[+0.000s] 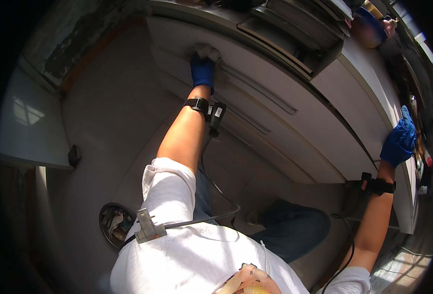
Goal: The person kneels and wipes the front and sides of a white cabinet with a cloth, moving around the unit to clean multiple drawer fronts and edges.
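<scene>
My left hand (202, 71), in a blue glove, presses a crumpled light cloth (208, 52) against the pale front of a top cabinet drawer (253, 77), near the left end of its long metal handle (260, 90). The fingertips are partly hidden behind the cloth and glove. On the right, my right hand (399, 141), also blue-gloved, rests on the edge of the white cabinet top, with its fingers pointing away from me; no held object shows there.
More drawers with bar handles lie below the top one. An open compartment (293, 40) holds metal trays. A blue container (369, 27) stands on the counter. A bin (117, 224) holding rubbish is on the floor at lower left. Cables hang from both wrist devices.
</scene>
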The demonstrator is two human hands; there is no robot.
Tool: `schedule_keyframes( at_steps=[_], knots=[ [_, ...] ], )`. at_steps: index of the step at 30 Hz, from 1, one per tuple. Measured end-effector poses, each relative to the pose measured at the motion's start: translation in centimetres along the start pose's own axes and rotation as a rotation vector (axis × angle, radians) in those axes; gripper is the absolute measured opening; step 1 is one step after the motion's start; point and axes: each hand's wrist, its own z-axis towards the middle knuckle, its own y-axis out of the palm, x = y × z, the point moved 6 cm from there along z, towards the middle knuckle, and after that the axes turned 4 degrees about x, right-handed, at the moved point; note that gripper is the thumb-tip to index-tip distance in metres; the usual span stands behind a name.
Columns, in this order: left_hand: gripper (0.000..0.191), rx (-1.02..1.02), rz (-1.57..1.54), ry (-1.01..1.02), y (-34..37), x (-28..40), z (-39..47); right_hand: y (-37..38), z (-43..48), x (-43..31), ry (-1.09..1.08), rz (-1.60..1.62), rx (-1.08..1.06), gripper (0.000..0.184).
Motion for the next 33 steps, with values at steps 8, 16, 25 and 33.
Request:
schedule_keyframes(
  at_steps=[8,16,25,33],
  knots=[
    [0.043,0.075,0.022,0.209,1.7,1.6,-1.5,0.3,-0.4,1.5,-0.018,0.014,-0.054,0.045],
    [0.029,-0.012,-0.185,0.157,0.5,-0.3,10.5,-1.9,0.7,1.6,-0.024,0.016,-0.119,0.03],
    [0.032,-0.004,0.118,-0.231,-5.5,-0.7,22.8,-2.6,0.2,0.8,0.012,0.005,-0.004,0.025],
    [0.021,-0.169,0.994,0.091,-4.1,-1.6,17.9,-2.6,0.7,1.8,-0.011,0.128,0.004,0.026]
  ],
)
